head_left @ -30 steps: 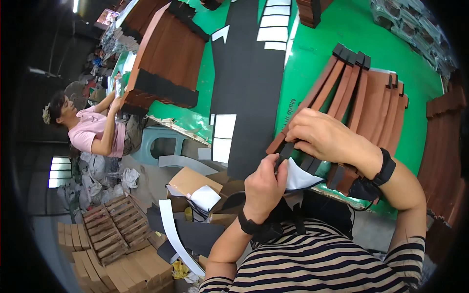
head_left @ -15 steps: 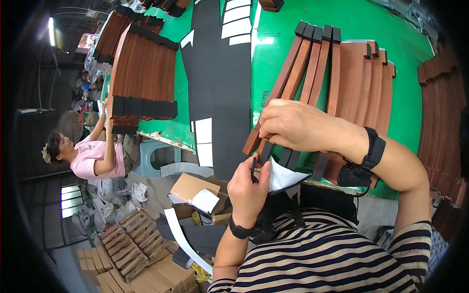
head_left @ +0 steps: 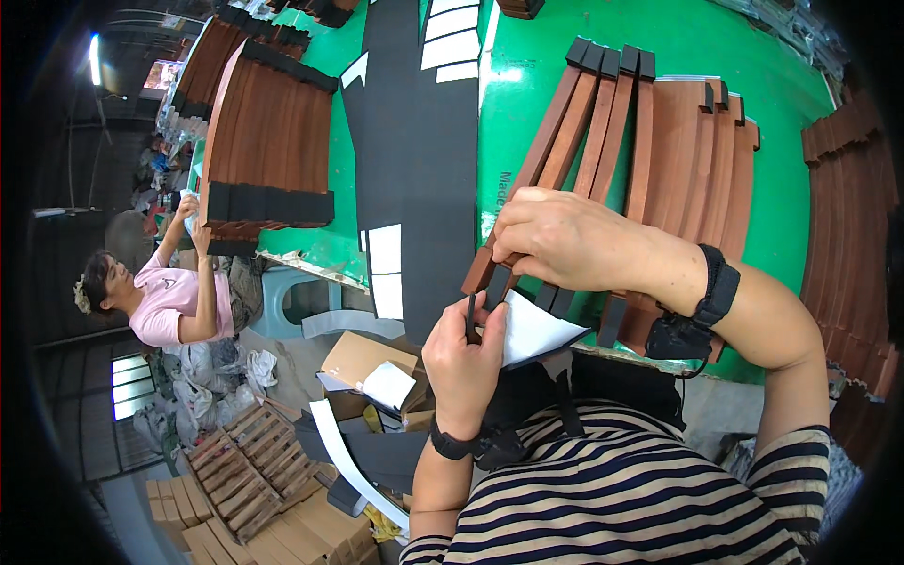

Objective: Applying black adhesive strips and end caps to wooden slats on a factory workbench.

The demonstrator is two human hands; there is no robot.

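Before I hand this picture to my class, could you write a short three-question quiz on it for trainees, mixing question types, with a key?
1. Multiple choice: what colour is the tabletop?
A) Blue
B) Green
C) White

2. True or false: the camera wearer's left hand is nearer the picture's lower edge than the wearer's right hand.

3. Fill the gap: the wooden slats fanned out beyond that right hand have ____ caps at their far ends.

Key: 1. B; 2. True; 3. black.
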